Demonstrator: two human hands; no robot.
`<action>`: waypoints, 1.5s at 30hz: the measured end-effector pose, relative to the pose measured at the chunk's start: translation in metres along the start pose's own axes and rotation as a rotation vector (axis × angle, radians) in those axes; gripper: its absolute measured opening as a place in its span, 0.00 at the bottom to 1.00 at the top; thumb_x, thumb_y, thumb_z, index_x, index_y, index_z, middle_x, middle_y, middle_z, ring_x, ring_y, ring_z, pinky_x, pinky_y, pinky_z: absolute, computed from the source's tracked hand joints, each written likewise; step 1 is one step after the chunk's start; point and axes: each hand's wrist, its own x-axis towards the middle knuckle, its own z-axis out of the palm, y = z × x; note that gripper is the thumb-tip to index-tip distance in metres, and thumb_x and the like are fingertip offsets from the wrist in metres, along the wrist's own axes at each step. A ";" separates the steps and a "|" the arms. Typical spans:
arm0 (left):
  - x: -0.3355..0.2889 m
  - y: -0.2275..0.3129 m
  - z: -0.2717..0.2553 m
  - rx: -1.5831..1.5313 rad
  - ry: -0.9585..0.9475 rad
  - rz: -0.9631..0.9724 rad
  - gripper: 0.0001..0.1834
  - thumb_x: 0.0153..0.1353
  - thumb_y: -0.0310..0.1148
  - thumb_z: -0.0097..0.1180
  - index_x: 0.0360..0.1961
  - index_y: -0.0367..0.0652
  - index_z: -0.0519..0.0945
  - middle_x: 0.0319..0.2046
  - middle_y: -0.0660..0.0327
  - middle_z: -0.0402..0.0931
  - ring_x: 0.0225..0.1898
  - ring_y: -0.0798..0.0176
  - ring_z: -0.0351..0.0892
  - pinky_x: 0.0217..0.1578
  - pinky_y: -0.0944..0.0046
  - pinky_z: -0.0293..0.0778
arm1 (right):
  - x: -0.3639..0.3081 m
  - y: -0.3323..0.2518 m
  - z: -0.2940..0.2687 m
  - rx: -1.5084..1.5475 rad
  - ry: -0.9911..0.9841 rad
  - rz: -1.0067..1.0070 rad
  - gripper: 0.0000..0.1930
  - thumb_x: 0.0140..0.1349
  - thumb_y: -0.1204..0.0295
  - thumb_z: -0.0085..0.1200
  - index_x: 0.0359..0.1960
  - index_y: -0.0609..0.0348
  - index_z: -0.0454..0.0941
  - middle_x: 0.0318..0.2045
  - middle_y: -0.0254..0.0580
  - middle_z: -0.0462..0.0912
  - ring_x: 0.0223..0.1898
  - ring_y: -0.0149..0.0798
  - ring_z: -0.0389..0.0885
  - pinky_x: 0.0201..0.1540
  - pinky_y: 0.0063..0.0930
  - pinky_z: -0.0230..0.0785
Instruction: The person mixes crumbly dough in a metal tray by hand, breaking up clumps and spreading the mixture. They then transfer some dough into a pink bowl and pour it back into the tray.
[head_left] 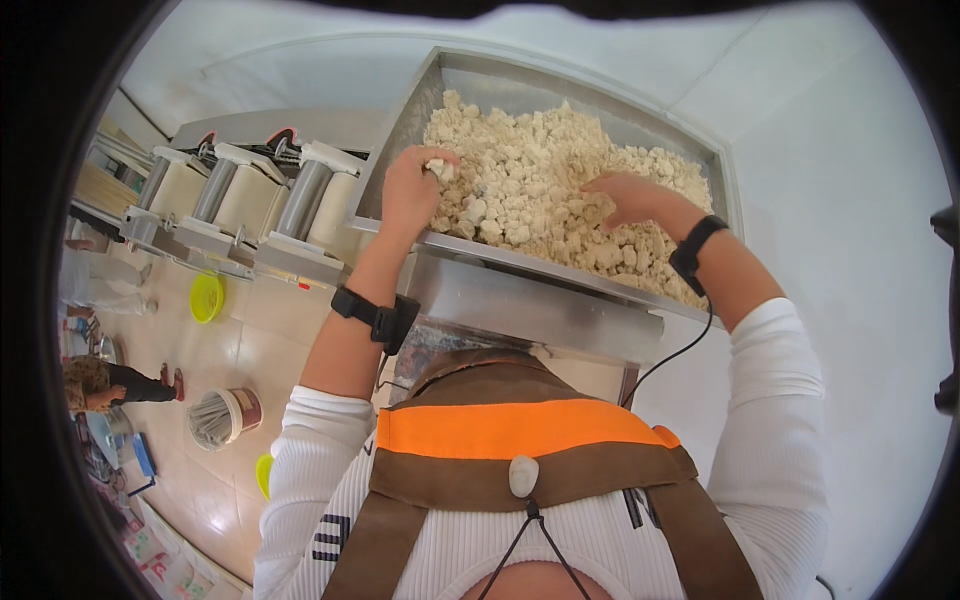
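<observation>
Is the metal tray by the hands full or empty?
Mostly full: pale crumbly clumps spread across most of the metal tray, though bare metal shows along its far side.

The left grip (408, 190) hides part of a pale lump (440, 170), so its full shape can't be called! Across to the right grip (635, 198), the palm is out of sight. Crumbs (520, 180) bury much of the tray's (575, 72) floor. Down left, a sleeve (315, 445) covers part of a yellow bowl (263, 476); the sticks (210, 420) in the bucket (243, 408) are too small to identify. Far left, the dark rim cuts off a bystander (138, 384), the clutter (92, 462) beyond naming!
</observation>
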 end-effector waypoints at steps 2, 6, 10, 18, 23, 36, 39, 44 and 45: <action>-0.001 0.001 -0.004 -0.012 -0.042 -0.047 0.12 0.53 0.20 0.54 0.32 0.47 0.87 0.29 0.52 0.81 0.35 0.47 0.81 0.40 0.56 0.75 | 0.017 -0.005 0.012 0.076 -0.135 0.078 0.40 0.44 0.65 0.75 0.61 0.60 0.71 0.56 0.55 0.77 0.58 0.54 0.75 0.57 0.45 0.71; 0.003 0.003 -0.010 0.027 -0.079 -0.164 0.10 0.52 0.20 0.53 0.27 0.46 0.85 0.25 0.53 0.80 0.32 0.47 0.80 0.36 0.57 0.73 | 0.028 -0.014 0.019 0.066 -0.166 0.191 0.43 0.40 0.61 0.76 0.60 0.61 0.71 0.52 0.57 0.80 0.56 0.55 0.77 0.55 0.46 0.71; 0.002 0.008 -0.008 0.082 -0.107 -0.272 0.08 0.53 0.21 0.52 0.25 0.44 0.82 0.24 0.53 0.79 0.31 0.47 0.79 0.35 0.56 0.72 | 0.012 -0.019 0.014 -0.008 -0.171 0.181 0.37 0.42 0.58 0.75 0.56 0.57 0.75 0.49 0.54 0.82 0.54 0.56 0.78 0.53 0.46 0.72; 0.004 0.014 -0.006 -0.025 -0.049 -0.266 0.06 0.59 0.27 0.50 0.31 0.41 0.80 0.30 0.51 0.80 0.35 0.47 0.80 0.38 0.53 0.73 | -0.015 -0.023 -0.018 -0.008 0.041 0.236 0.23 0.61 0.55 0.60 0.51 0.58 0.78 0.45 0.53 0.83 0.51 0.57 0.79 0.52 0.48 0.72; 0.004 0.005 0.000 -0.001 -0.063 -0.221 0.08 0.63 0.29 0.48 0.39 0.40 0.78 0.31 0.51 0.80 0.36 0.46 0.80 0.41 0.52 0.72 | -0.015 -0.040 -0.038 0.113 0.146 0.282 0.25 0.68 0.49 0.50 0.43 0.65 0.76 0.40 0.57 0.82 0.48 0.59 0.79 0.50 0.49 0.70; -0.006 0.019 0.001 0.055 -0.195 -0.149 0.13 0.72 0.38 0.43 0.48 0.41 0.71 0.34 0.40 0.79 0.39 0.33 0.78 0.44 0.41 0.71 | -0.068 -0.028 -0.017 0.398 0.436 0.053 0.16 0.60 0.77 0.57 0.51 0.60 0.82 0.45 0.52 0.85 0.49 0.47 0.83 0.53 0.35 0.73; -0.007 0.026 -0.004 0.058 -0.113 -0.048 0.11 0.69 0.38 0.52 0.43 0.42 0.75 0.22 0.47 0.77 0.30 0.39 0.78 0.36 0.44 0.71 | -0.097 -0.021 -0.002 0.670 0.468 0.344 0.08 0.62 0.74 0.58 0.41 0.61 0.84 0.24 0.36 0.83 0.27 0.29 0.80 0.34 0.26 0.72; -0.012 0.022 0.001 -0.050 -0.084 -0.056 0.10 0.61 0.32 0.60 0.42 0.41 0.77 0.28 0.46 0.78 0.36 0.41 0.79 0.39 0.47 0.73 | -0.149 -0.005 0.047 0.369 0.652 0.542 0.09 0.60 0.71 0.64 0.32 0.64 0.80 0.24 0.34 0.80 0.28 0.26 0.77 0.33 0.21 0.68; -0.013 0.020 0.006 -0.041 -0.052 -0.045 0.10 0.60 0.31 0.60 0.41 0.41 0.78 0.30 0.46 0.78 0.37 0.41 0.79 0.39 0.47 0.73 | -0.155 0.000 0.057 0.338 0.676 0.574 0.10 0.60 0.70 0.65 0.31 0.64 0.79 0.24 0.34 0.80 0.29 0.25 0.76 0.34 0.21 0.68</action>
